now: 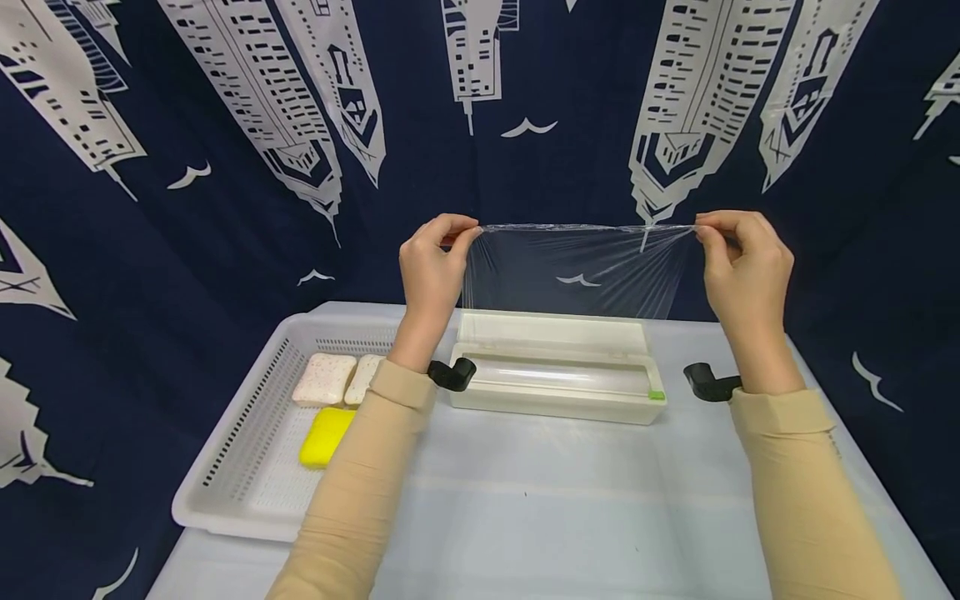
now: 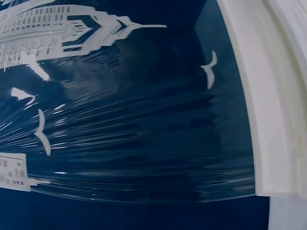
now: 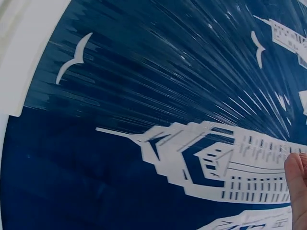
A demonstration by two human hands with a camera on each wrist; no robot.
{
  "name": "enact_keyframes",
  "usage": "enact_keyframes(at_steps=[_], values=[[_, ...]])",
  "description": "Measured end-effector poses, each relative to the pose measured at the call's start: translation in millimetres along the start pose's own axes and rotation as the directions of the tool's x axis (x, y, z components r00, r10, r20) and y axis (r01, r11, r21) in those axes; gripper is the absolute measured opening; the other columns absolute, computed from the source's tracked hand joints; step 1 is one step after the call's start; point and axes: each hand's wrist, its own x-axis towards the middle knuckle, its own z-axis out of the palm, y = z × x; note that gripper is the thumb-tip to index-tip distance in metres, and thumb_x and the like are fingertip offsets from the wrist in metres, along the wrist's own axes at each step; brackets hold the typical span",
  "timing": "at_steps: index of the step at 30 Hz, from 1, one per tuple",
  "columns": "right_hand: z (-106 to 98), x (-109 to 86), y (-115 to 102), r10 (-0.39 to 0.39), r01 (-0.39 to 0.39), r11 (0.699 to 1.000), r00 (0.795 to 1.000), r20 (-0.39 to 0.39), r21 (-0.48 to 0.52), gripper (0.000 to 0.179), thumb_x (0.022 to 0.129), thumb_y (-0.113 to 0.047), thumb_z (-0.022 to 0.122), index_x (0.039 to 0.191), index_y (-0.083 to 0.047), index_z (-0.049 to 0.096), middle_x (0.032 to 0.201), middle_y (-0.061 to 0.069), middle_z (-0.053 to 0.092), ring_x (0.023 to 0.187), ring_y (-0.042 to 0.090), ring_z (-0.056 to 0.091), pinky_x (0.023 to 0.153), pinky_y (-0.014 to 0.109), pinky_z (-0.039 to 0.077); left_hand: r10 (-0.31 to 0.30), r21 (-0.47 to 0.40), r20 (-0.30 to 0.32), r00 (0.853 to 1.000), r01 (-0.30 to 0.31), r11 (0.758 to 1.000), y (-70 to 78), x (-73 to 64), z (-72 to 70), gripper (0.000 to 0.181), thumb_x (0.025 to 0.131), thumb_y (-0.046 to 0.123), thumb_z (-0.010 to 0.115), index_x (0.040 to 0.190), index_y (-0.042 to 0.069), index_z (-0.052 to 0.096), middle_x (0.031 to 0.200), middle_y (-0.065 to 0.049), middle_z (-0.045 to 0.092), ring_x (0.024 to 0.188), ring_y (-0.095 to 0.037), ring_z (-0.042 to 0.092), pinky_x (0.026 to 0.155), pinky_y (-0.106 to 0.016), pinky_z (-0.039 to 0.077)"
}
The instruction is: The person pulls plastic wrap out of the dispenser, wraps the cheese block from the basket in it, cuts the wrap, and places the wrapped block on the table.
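A navy-blue fabric backdrop (image 1: 420, 158), printed with upside-down white city towers (image 1: 708, 100) and small curved white birds (image 1: 529, 127), hangs behind and on both sides of a smooth, pale white surface (image 1: 570, 517) with a faint sheen of light.

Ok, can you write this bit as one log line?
left grip: pinches wrap | right grip: pinches wrap | wrap: stretched between them | box: open | yellow block: in basket

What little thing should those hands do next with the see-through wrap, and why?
I'd guess the left hand and right hand should gently pull out a little more film together. Each pinches one end of the film's top edge, the film runs down to the white box, and the lid stands open, so the roll seems free to turn.
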Motion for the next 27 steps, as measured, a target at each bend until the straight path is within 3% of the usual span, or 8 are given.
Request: enact_keyframes(at_steps=[5,11,14,18,20,23,27], values=[[-8,7.5,-9,-0.014,0.015,1.000,0.998,-0.053,0.015,0.016,0.090,-0.013,0.061,0.097,-0.002,0.071,0.099,0.005,0.068,0.087,-0.013,0.049,0.075,0.006,0.041,0.056,-0.026,-0.047,0.997,-0.057,0.998,10.0,7.7,-6.9,0.011,0.082,0.018,0.071,0.087,0.009,0.073,0.085,-0.003,0.071,0.077,-0.015,0.064,0.067,-0.023,0.050],[-19,9.8,-31,0.001,0.001,1.000,0.995,-0.102,0.021,0.013,0.086,-0.007,0.065,0.094,0.002,0.071,0.096,0.009,0.067,0.086,-0.012,0.050,0.077,0.006,0.043,0.083,-0.040,-0.085,0.993,-0.087,0.995,18.4,13.4,-14.4,0.012,0.083,0.018,0.071,0.088,0.007,0.073,0.085,-0.005,0.071,0.077,-0.016,0.063,0.068,-0.023,0.049],[-25,8.7,-38,0.008,-0.006,1.000,0.993,-0.116,0.017,0.014,0.086,-0.007,0.066,0.093,0.004,0.070,0.087,-0.005,0.063,0.084,-0.013,0.049,0.077,0.006,0.044,0.085,-0.045,-0.098,0.992,-0.090,0.995,21.1,14.3,-16.9,0.011,0.082,0.017,0.071,0.087,0.007,0.073,0.084,-0.005,0.071,0.076,-0.016,0.063,0.067,-0.023,0.049],[-32,7.0,-36,0.018,-0.018,1.000,0.993,-0.117,-0.002,0.015,0.086,-0.011,0.067,0.092,0.003,0.071,0.081,-0.028,0.047,0.081,-0.016,0.046,0.076,0.006,0.042,0.092,-0.037,-0.092,0.991,-0.096,0.995,23.2,12.2,-18.8,0.013,0.084,0.020,0.070,0.087,0.008,0.072,0.084,-0.004,0.071,0.074,-0.016,0.062,0.066,-0.023,0.049],[-35,5.7,-33,0.022,-0.024,1.000,0.994,-0.107,-0.009,0.017,0.086,-0.013,0.067,0.092,0.001,0.072,0.080,-0.033,0.042,0.079,-0.016,0.046,0.074,0.006,0.041,0.095,-0.026,-0.084,0.992,-0.097,0.995,23.7,10.3,-19.8,0.013,0.084,0.021,0.070,0.088,0.008,0.072,0.084,-0.004,0.071,0.074,-0.016,0.061,0.065,-0.023,0.048],[-39,2.2,-30,0.027,-0.029,0.999,0.997,-0.074,-0.028,0.018,0.088,-0.017,0.064,0.094,-0.001,0.071,0.080,-0.032,0.042,0.076,-0.015,0.044,0.070,0.008,0.038,0.096,-0.011,-0.070,0.993,-0.097,0.995,23.6,7.7,-21.5,0.014,0.085,0.021,0.069,0.090,0.008,0.072,0.083,-0.004,0.068,0.073,-0.015,0.060,0.062,-0.022,0.046],[-45,-5.2,-33,0.046,-0.048,0.997,0.999,-0.022,-0.067,0.020,0.091,-0.020,0.060,0.098,-0.003,0.068,0.085,-0.010,0.059,0.073,-0.014,0.042,0.068,0.010,0.036,0.107,-0.013,-0.038,0.994,-0.107,0.994,24.1,4.3,-26.2,0.015,0.086,0.021,0.068,0.092,0.008,0.073,0.083,-0.006,0.064,0.072,-0.015,0.058,0.060,-0.021,0.044]])
